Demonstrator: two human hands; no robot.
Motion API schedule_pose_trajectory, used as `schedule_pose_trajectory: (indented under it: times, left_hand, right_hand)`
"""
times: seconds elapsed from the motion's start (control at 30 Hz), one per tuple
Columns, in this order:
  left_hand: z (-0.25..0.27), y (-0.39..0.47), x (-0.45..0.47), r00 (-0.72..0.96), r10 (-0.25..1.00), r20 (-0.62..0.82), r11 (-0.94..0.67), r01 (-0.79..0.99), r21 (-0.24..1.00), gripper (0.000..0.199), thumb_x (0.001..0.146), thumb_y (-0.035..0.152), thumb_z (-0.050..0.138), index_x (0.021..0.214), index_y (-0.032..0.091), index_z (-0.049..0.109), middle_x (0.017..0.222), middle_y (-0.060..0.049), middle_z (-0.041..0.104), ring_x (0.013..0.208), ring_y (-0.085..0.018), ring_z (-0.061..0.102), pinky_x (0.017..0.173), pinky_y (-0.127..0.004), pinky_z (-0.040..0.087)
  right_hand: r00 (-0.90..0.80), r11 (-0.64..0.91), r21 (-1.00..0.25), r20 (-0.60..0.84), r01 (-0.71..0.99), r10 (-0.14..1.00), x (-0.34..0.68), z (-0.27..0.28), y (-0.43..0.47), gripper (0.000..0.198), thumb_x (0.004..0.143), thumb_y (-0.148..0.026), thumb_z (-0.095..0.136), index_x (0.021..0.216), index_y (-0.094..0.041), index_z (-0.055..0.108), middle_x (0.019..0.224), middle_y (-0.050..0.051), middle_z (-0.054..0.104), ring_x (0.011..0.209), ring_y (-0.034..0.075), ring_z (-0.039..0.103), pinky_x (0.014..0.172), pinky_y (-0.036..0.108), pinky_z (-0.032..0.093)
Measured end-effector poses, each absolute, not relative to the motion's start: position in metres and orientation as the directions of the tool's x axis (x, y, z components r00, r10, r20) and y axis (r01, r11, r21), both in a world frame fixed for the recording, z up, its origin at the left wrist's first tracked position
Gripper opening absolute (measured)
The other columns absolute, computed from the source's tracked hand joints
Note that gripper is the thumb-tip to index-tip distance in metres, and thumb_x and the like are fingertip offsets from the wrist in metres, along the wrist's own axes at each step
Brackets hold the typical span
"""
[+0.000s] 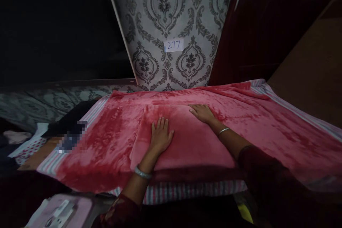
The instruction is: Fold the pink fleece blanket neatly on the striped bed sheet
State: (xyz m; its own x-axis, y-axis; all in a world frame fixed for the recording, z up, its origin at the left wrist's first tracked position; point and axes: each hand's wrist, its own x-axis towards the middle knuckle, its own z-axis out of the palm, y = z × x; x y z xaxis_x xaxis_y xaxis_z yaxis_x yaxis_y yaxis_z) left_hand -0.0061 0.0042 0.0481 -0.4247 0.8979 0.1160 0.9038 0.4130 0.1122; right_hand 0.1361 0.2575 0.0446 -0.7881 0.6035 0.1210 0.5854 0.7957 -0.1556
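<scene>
A folded red plush blanket (191, 139) lies as a flat, roughly square bundle in front of me. My left hand (161, 135) rests palm down on its left part, fingers spread and pointing away from me. At the far right corner of the bundle, my right hand (203, 112) lies flat with its fingers stretched to the left. Neither hand grips anything. Beneath the bundle spreads a similar red plush cover (98, 146), and a striped cloth (195, 187) shows along its edges.
A patterned wall with a paper label (174, 45) reading 277 rises behind. At left are a large dark screen (58, 28) and piled cloths (29, 146). A pink case-like object (77, 206) stands at lower left. A brown panel (312, 53) borders the right.
</scene>
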Motion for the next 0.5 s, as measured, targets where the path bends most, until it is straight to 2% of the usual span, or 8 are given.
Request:
schedule_pose_trajectory:
  times: [0.13, 0.2, 0.23, 0.3, 0.37, 0.4, 0.43, 0.5]
  left_hand:
    - [0.065, -0.009, -0.002, -0.421, 0.899, 0.117, 0.397, 0.900, 0.181, 0.068, 0.101, 0.045, 0.039, 0.159, 0.010, 0.033, 0.168, -0.018, 0.025, 0.157, -0.029, 0.022, 0.127, -0.057, 0.018]
    - [0.070, -0.026, 0.004, -0.402, 0.900, 0.168, 0.371, 0.909, 0.189, 0.066, 0.101, 0.044, 0.039, 0.158, 0.010, 0.036, 0.165, -0.018, 0.034, 0.155, -0.029, 0.028, 0.127, -0.056, 0.018]
    - [0.070, -0.037, 0.007, -0.392, 0.898, 0.201, 0.359, 0.916, 0.182, 0.063, 0.102, 0.044, 0.038, 0.156, 0.011, 0.040, 0.163, -0.017, 0.039, 0.154, -0.029, 0.031, 0.127, -0.056, 0.017]
    - [0.065, -0.059, 0.014, -0.390, 0.881, 0.269, 0.362, 0.920, 0.150, 0.058, 0.101, 0.043, 0.039, 0.151, 0.015, 0.049, 0.160, -0.015, 0.045, 0.153, -0.029, 0.034, 0.128, -0.057, 0.017]
    - [0.053, -0.077, 0.019, -0.438, 0.840, 0.321, 0.424, 0.898, 0.116, 0.059, 0.099, 0.045, 0.044, 0.150, 0.016, 0.052, 0.163, -0.016, 0.039, 0.155, -0.032, 0.028, 0.126, -0.061, 0.017]
    - [0.046, -0.084, 0.020, -0.479, 0.812, 0.335, 0.472, 0.875, 0.107, 0.062, 0.097, 0.047, 0.048, 0.151, 0.016, 0.051, 0.165, -0.017, 0.035, 0.156, -0.035, 0.025, 0.125, -0.063, 0.017]
    - [0.039, -0.089, 0.020, -0.518, 0.785, 0.340, 0.517, 0.850, 0.103, 0.067, 0.095, 0.049, 0.051, 0.152, 0.015, 0.050, 0.166, -0.019, 0.032, 0.156, -0.038, 0.023, 0.124, -0.065, 0.018]
    - [0.027, -0.094, 0.018, -0.569, 0.751, 0.333, 0.572, 0.814, 0.102, 0.072, 0.092, 0.052, 0.054, 0.153, 0.014, 0.048, 0.165, -0.020, 0.033, 0.155, -0.041, 0.023, 0.123, -0.067, 0.019]
  right_hand:
    - [-0.754, 0.751, -0.123, 0.031, 0.649, 0.656, 0.129, 0.066, 0.246, 0.059, 0.106, -0.046, 0.034, 0.161, -0.023, 0.037, 0.164, 0.012, 0.038, 0.150, 0.034, 0.034, 0.119, 0.061, 0.026]
    - [-0.770, 0.773, -0.093, 0.073, 0.627, 0.634, 0.118, 0.077, 0.225, 0.060, 0.106, -0.045, 0.035, 0.161, -0.023, 0.036, 0.167, 0.013, 0.031, 0.154, 0.036, 0.024, 0.120, 0.065, 0.022]
    - [-0.816, 0.823, -0.083, 0.112, 0.562, 0.568, 0.112, 0.080, 0.210, 0.059, 0.106, -0.045, 0.035, 0.161, -0.024, 0.037, 0.167, 0.012, 0.030, 0.155, 0.036, 0.022, 0.121, 0.064, 0.020]
    - [-0.933, 0.948, -0.073, 0.167, 0.310, 0.318, 0.095, 0.082, 0.174, 0.054, 0.107, -0.043, 0.035, 0.159, -0.029, 0.040, 0.168, 0.007, 0.030, 0.156, 0.032, 0.019, 0.124, 0.061, 0.014]
    - [-0.986, 0.996, -0.091, 0.163, 0.013, 0.028, 0.078, 0.077, 0.138, 0.052, 0.107, -0.043, 0.036, 0.159, -0.036, 0.039, 0.167, 0.002, 0.031, 0.157, 0.026, 0.019, 0.126, 0.056, 0.011]
    - [-0.986, 0.990, -0.111, 0.146, -0.091, -0.075, 0.070, 0.074, 0.124, 0.052, 0.107, -0.043, 0.035, 0.159, -0.037, 0.038, 0.168, 0.001, 0.031, 0.157, 0.025, 0.018, 0.126, 0.055, 0.010]
    - [-0.981, 0.978, -0.132, 0.125, -0.164, -0.148, 0.062, 0.070, 0.113, 0.052, 0.107, -0.043, 0.034, 0.160, -0.037, 0.036, 0.168, 0.001, 0.030, 0.157, 0.024, 0.018, 0.126, 0.055, 0.010]
    - [-0.972, 0.960, -0.161, 0.087, -0.229, -0.217, 0.047, 0.064, 0.105, 0.053, 0.108, -0.046, 0.034, 0.160, -0.035, 0.035, 0.169, 0.001, 0.028, 0.158, 0.024, 0.016, 0.126, 0.058, 0.010]
